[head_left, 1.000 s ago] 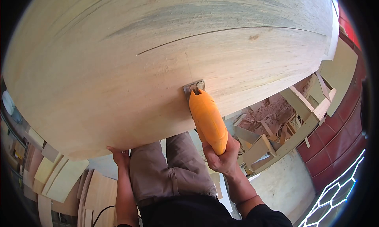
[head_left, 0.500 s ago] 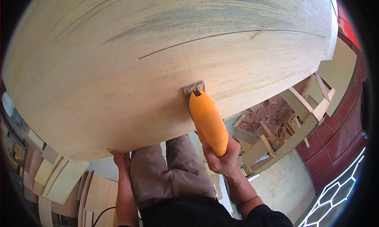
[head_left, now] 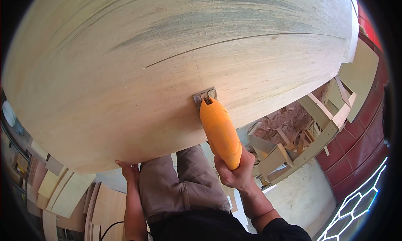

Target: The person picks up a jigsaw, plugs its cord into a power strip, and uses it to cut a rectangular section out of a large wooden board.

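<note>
Jigsaw (head_left: 220, 132) rests on the plywood sheet (head_left: 125, 73) near its front edge; my right hand (head_left: 236, 172) clenches the rear grip; left hand (head_left: 127, 169) clasps that edge; tool seems light, rigid.

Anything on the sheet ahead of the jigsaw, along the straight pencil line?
Nothing visible. The plywood sheet is bare from the jigsaw in the right hand up to the curved line. The left hand holds the near edge.

Bright daylight, sharp centre, heavy fisheye vignette.
</note>
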A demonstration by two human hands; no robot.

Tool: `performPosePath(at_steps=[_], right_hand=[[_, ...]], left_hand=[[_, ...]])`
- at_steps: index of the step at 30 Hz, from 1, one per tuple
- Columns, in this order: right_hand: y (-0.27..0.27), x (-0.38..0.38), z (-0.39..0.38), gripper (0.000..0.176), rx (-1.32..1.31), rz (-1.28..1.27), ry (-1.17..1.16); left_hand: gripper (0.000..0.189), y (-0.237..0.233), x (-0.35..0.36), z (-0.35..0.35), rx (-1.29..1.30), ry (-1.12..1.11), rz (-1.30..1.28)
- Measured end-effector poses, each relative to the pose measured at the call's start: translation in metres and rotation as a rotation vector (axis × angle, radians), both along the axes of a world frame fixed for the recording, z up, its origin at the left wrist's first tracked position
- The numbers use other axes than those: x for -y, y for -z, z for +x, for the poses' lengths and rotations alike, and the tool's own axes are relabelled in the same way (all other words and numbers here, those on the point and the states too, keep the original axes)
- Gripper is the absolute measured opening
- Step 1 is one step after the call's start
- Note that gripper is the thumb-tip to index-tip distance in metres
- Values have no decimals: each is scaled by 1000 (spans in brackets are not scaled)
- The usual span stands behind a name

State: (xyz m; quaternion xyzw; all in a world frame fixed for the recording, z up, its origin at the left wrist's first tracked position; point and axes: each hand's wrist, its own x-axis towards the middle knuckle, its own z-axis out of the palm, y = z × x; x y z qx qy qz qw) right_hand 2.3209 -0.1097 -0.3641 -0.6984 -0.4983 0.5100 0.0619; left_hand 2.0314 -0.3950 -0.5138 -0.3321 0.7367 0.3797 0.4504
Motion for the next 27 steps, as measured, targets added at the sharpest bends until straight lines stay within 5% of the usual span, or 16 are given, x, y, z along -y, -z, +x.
performPosePath(at_steps=[27], right_hand=[[5,-5,-2,26,4,54,-63]], left_hand=[[77,5,7,-2,2,-57,16]])
